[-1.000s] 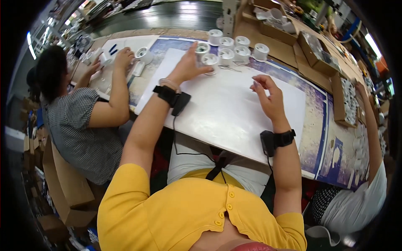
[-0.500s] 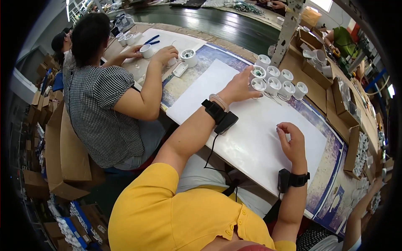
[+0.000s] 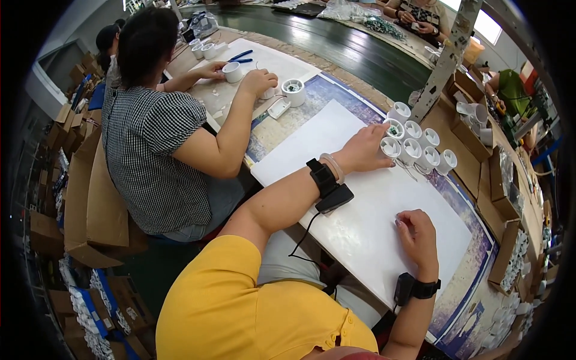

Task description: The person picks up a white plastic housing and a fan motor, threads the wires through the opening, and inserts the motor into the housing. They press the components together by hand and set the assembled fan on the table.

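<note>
My left hand [image 3: 364,150] reaches across the white board and closes round a white round cup-shaped housing [image 3: 390,147] at the near left of a cluster. Its fingers lie along the far side and the thumb along the near side. Just behind stands a similar housing with a green part inside [image 3: 393,129]. Several more white housings [image 3: 411,150] stand close together to the right, thin wires trailing from them. My right hand [image 3: 418,237] hovers over or rests on the board nearer to me, fingers loosely curled in; I see nothing in it.
A co-worker at the left handles a white housing [image 3: 232,72], with blue-handled pliers [image 3: 241,57] nearby. A white post [image 3: 447,66] rises behind the cluster. Cardboard trays [image 3: 505,186] of parts line the right. A dark green belt [image 3: 288,42] runs along the far side.
The whole view has shifted, so the table sits lower and further right. My left hand stays round the same housing; my right hand stays over the board, its fingers slightly more curled.
</note>
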Action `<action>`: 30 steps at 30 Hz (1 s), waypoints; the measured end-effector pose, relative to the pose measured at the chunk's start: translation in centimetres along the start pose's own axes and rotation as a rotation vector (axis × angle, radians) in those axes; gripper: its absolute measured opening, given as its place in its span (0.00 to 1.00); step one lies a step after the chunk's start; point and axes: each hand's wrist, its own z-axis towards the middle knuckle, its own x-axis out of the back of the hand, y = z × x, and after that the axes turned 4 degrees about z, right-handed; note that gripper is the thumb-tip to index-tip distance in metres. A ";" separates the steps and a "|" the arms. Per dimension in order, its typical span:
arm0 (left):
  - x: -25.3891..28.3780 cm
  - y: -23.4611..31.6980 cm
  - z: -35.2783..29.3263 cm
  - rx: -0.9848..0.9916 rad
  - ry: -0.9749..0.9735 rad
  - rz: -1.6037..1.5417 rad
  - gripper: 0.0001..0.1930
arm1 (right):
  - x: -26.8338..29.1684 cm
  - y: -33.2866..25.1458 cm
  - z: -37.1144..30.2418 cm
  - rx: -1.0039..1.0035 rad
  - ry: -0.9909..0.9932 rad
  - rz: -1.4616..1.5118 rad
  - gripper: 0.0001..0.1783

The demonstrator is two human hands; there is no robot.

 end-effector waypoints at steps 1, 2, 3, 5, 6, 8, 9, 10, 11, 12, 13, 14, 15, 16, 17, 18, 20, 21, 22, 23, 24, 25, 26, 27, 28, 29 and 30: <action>0.0 0.1 -0.1 0.005 -0.004 0.005 0.49 | 0.0 0.0 0.0 0.001 -0.002 0.008 0.06; 0.0 0.2 -0.2 0.014 -0.018 -0.005 0.49 | 0.1 -0.1 -0.1 -0.001 -0.010 0.001 0.06; 0.2 0.3 -0.1 0.017 -0.031 -0.014 0.49 | 0.2 -0.2 0.0 -0.002 -0.011 -0.009 0.06; 0.6 0.6 0.0 0.020 -0.047 -0.018 0.49 | 0.2 -0.2 0.1 -0.002 -0.010 -0.014 0.06; 0.8 0.6 -0.1 0.036 -0.049 -0.030 0.48 | 0.0 -0.2 0.1 -0.005 -0.005 -0.003 0.06; 1.2 0.6 -0.2 0.067 -0.049 -0.056 0.48 | -0.1 -0.2 0.3 -0.011 0.004 0.012 0.06; 1.2 0.6 -0.2 0.066 -0.048 -0.056 0.48 | -0.1 -0.2 0.4 -0.010 0.005 0.012 0.06; 1.0 0.5 -0.2 0.043 -0.027 -0.043 0.48 | 0.0 -0.3 0.3 -0.015 -0.006 -0.004 0.06; 0.7 0.5 -0.3 0.021 -0.008 -0.033 0.48 | 0.0 -0.3 0.2 -0.022 -0.018 -0.021 0.06; 0.4 0.5 -0.3 -0.003 0.010 -0.026 0.47 | 0.0 -0.3 0.1 -0.032 -0.029 -0.040 0.06; 0.3 0.7 -0.2 -0.013 0.000 -0.040 0.47 | 0.1 -0.2 -0.1 -0.049 -0.023 -0.046 0.06; 0.2 0.7 0.0 -0.038 0.035 -0.018 0.47 | 0.1 -0.1 0.0 -0.033 -0.016 -0.035 0.06; 0.2 1.0 0.2 -0.071 0.063 -0.008 0.46 | 0.3 0.0 0.0 -0.030 -0.004 -0.030 0.06; 0.1 1.3 0.2 -0.103 0.088 -0.006 0.46 | 0.4 0.1 -0.3 -0.035 0.007 -0.027 0.05; 0.3 1.4 0.1 -0.063 0.089 -0.006 0.44 | 0.2 0.5 -0.1 -0.014 0.005 -0.015 0.05; 0.8 1.1 -0.1 -0.025 0.084 -0.010 0.42 | 0.0 0.7 0.3 0.000 0.004 -0.006 0.05; 1.5 0.4 -0.3 -0.041 0.085 0.051 0.39 | -0.2 0.3 0.9 -0.006 -0.001 0.034 0.05; 1.3 0.7 -0.3 -0.031 0.073 0.046 0.38 | 0.0 0.6 0.8 -0.052 0.016 0.015 0.05; 1.7 0.9 -0.4 -0.011 0.068 0.056 0.37 | 0.0 0.7 0.9 -0.019 0.004 0.003 0.05; 1.6 1.1 -0.3 -0.029 0.045 0.029 0.37 | 0.0 0.8 0.8 0.010 -0.008 -0.010 0.05; 1.3 1.3 0.0 -0.002 0.023 -0.002 0.36 | 0.1 0.9 0.6 -0.023 0.004 -0.019 0.05; 1.1 1.4 0.1 0.032 0.003 -0.026 0.36 | 0.1 1.1 0.4 -0.031 0.020 -0.012 0.05; 1.0 1.6 0.2 0.067 -0.016 -0.046 0.36 | 0.1 1.2 0.3 -0.036 0.037 -0.004 0.05; 0.8 1.7 0.2 0.060 -0.032 -0.059 0.36 | 0.2 1.4 0.1 -0.040 0.053 0.004 0.05; 0.8 1.8 0.1 0.062 -0.026 -0.047 0.36 | 0.1 1.5 0.0 -0.055 0.058 0.003 0.05; 0.8 1.9 0.1 0.064 -0.019 -0.034 0.37 | 0.2 1.6 -0.1 -0.067 0.097 0.014 0.05; 0.8 2.0 0.0 0.066 -0.012 -0.022 0.37 | 0.2 1.8 -0.2 -0.081 0.135 0.024 0.05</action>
